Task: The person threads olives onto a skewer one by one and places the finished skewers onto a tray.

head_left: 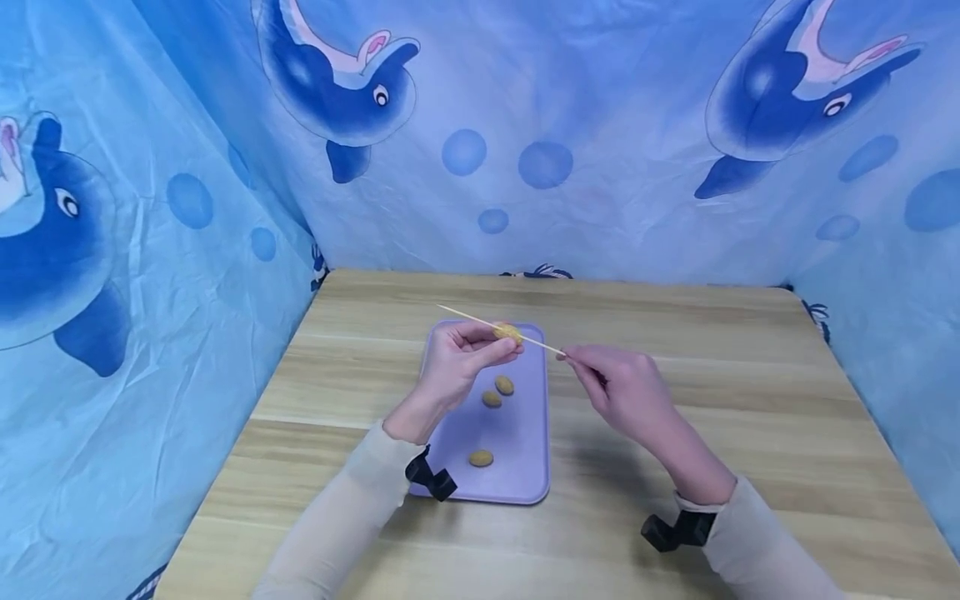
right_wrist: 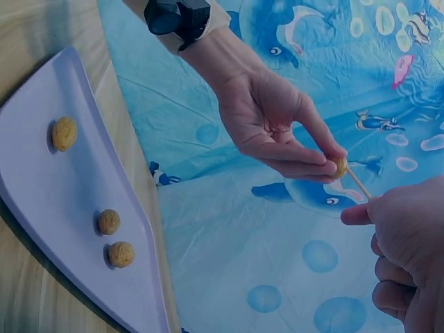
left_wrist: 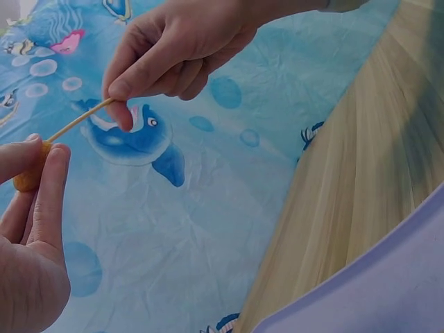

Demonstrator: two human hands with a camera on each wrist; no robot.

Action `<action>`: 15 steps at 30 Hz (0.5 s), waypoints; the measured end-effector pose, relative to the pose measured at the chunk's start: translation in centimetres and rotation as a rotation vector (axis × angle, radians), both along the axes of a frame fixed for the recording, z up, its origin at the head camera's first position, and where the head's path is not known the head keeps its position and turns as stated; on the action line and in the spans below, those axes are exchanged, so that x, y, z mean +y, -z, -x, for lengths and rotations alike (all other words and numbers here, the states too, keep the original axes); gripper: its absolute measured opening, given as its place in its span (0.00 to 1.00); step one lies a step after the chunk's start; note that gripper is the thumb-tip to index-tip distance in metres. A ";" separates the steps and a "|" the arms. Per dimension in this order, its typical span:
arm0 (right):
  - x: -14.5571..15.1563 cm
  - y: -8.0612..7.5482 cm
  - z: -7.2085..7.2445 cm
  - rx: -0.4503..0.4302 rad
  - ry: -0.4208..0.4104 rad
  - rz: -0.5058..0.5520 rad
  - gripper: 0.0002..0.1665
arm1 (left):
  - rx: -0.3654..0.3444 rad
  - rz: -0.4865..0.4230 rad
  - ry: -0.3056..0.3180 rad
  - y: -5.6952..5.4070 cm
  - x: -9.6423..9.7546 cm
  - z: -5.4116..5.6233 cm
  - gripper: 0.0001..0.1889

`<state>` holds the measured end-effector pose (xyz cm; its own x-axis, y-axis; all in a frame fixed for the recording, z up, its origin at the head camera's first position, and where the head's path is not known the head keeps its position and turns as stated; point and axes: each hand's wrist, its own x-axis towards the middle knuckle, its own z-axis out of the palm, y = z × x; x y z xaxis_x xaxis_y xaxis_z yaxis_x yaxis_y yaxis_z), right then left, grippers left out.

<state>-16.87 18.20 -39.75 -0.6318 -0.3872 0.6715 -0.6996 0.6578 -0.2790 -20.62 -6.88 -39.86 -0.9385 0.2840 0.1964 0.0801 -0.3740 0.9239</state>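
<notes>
Ball (head_left: 509, 332) is pinched by left hand (head_left: 462, 357), stick (head_left: 542, 345) by right hand (head_left: 626, 390); stick should be kept straight, ball squeezed softly.

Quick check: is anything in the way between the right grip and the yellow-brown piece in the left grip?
Nothing visible blocks it. The right grip pinches the skewer, and only its bare shaft spans the gap to the held piece in the left grip. The three loose pieces lie on the tray, off that line.
</notes>
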 end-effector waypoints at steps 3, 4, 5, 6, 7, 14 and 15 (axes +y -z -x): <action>-0.3 -0.3 0.1 -0.012 -0.003 -0.008 0.09 | 0.004 -0.005 -0.003 -0.1 0.2 0.0 0.20; -0.4 -0.3 0.2 -0.012 -0.004 -0.009 0.09 | 0.001 -0.005 -0.002 -0.1 0.3 0.0 0.21; -0.4 -0.4 0.2 -0.013 -0.003 -0.010 0.09 | -0.001 -0.005 0.003 -0.2 0.4 0.0 0.21; -0.5 -0.4 0.2 -0.014 -0.002 -0.010 0.08 | -0.005 -0.005 0.009 -0.2 0.4 0.0 0.22; -0.5 -0.5 0.2 -0.016 -0.002 -0.008 0.08 | -0.010 0.001 0.016 -0.2 0.5 0.0 0.22; -0.6 -0.4 -0.3 -0.041 -0.002 -0.015 0.08 | -0.054 0.033 0.046 0.0 1.1 -0.6 0.19; -0.7 -0.4 -0.4 -0.048 -0.001 -0.020 0.07 | -0.049 0.037 0.044 0.1 1.1 -0.7 0.17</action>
<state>-16.48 17.46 -39.30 -0.6629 -0.4007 0.6324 -0.6861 0.6632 -0.2990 -19.93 -5.75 -40.01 -0.9331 0.3314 0.1394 0.0189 -0.3419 0.9395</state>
